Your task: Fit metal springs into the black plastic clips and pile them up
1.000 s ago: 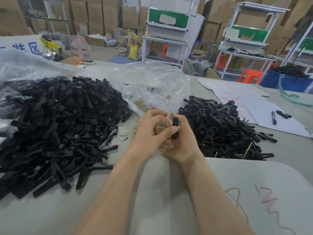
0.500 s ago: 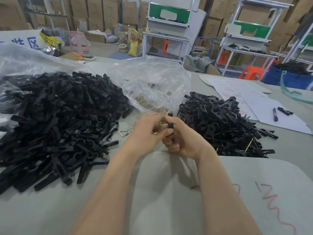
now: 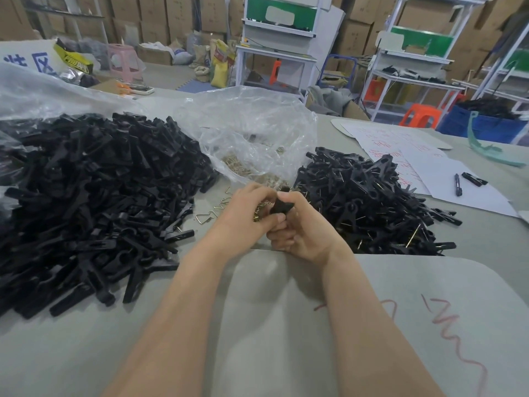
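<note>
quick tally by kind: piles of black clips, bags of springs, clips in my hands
piles of black clips: 2, left pile and right pile
bag of springs: 1
clip held by left hand and right hand: 1
total: 4

Curled fingers hide most of the small black plastic clip (image 3: 282,205) in the right hand (image 3: 303,233). The thin gold metal springs (image 3: 261,210) only peek out of the left hand (image 3: 243,214). The big heap of black plastic pieces (image 3: 86,196) runs off the left edge. The red writing on the white paper sheet (image 3: 400,150) is too small to read.

warehouse workshop, stacked cardboard boxes (image 3: 160,12), shelving (image 3: 279,50)
</note>
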A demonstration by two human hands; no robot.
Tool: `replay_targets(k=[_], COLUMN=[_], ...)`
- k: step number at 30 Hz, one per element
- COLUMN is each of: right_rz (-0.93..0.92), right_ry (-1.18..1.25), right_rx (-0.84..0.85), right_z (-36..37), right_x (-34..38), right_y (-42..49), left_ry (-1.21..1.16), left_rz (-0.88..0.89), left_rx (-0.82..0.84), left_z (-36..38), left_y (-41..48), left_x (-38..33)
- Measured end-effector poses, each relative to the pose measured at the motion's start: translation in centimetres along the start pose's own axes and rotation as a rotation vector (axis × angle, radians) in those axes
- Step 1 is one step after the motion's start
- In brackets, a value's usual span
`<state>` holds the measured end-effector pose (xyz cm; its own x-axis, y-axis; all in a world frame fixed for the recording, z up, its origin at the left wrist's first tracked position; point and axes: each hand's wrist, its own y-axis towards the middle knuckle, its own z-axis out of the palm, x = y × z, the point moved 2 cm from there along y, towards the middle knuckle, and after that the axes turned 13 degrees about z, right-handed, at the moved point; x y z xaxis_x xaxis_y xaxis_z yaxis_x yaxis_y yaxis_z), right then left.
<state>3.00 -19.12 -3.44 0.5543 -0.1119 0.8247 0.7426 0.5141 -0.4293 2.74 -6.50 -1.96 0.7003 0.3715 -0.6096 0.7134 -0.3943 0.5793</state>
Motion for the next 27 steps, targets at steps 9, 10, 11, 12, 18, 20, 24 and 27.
replay_targets(k=[9,10,11,12,18,20,24,27], right_rz=[0.028,0.031,0.032,0.035,0.039,0.033,0.010,-0.003], right_ry=[-0.030,-0.016,0.012,0.042,0.129,0.143,0.175,0.207], right_rx=[0.010,0.012,0.016,0.022,0.055,0.061,0.075,0.102], right_z=[-0.19,-0.28,-0.38,-0.50,-0.55,-0.58,-0.58,-0.49], right_x=[-0.01,-0.01,-0.03,-0.12,-0.52,-0.56,-0.54,-0.61], right_y=[0.07,0.07,0.11,0.18,0.52,0.50,0.50,0.49], left_ry=[0.098,0.095,0.089,0.080,-0.003,-0.034,-0.040,-0.071], left_rz=[0.040,0.042,0.042,0.038,-0.002,-0.006,-0.008,-0.002], left_rx=[-0.018,-0.021,-0.029,-0.036,-0.073,-0.079,-0.077,-0.081], left_z=[-0.69,-0.66,-0.66,-0.62,-0.37,-0.35,-0.25,-0.20], left_y=[-0.18,-0.18,-0.17,-0.22,-0.39,-0.37,-0.39,-0.28], left_x=[-0.23,-0.17,-0.10,-0.05,0.17,0.16,-0.11,-0.10])
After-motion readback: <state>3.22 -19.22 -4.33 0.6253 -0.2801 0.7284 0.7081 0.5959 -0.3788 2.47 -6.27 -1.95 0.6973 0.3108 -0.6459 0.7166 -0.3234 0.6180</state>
